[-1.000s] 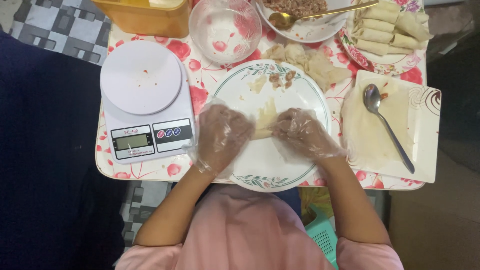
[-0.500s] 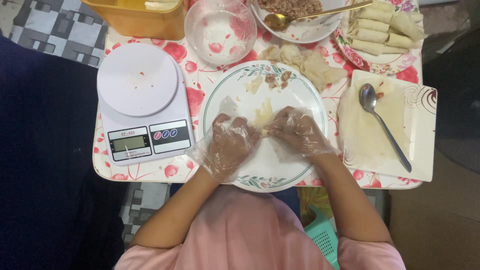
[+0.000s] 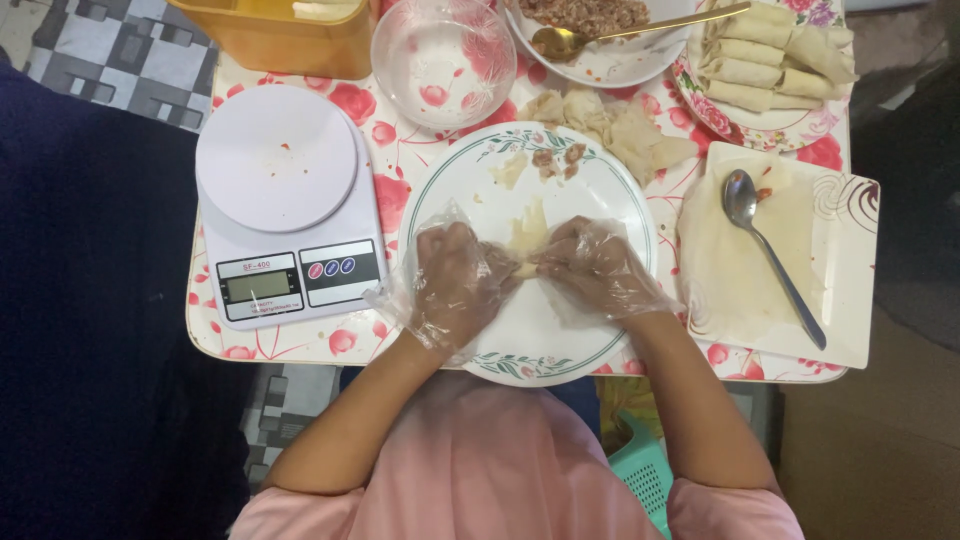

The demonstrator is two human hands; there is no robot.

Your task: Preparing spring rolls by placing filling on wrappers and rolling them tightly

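Since the earlier frame the left hand point(image 3: 455, 280) had slid back toward the plate's centre, meeting the right hand point(image 3: 598, 268); both gloved hands pinched the pale wrapper point(image 3: 527, 238) on the round plate point(image 3: 610, 190). A scale point(image 3: 285, 205) sat just left, a square plate with spoon point(image 3: 772, 250) right, crowding the bench point(image 3: 395, 200) edges.

Crowded floral tabletop leaves little open room around the round white plate with a green leaf rim point(image 3: 520, 355).

A white digital kitchen scale point(image 3: 285, 200) hems its left, a square white plate holding a metal spoon point(image 3: 775, 260) its right; a clear glass bowl point(image 3: 440, 60) and torn pale wrapper scraps point(image 3: 610, 125) crowd the far edge. The plate's near half lies bare.
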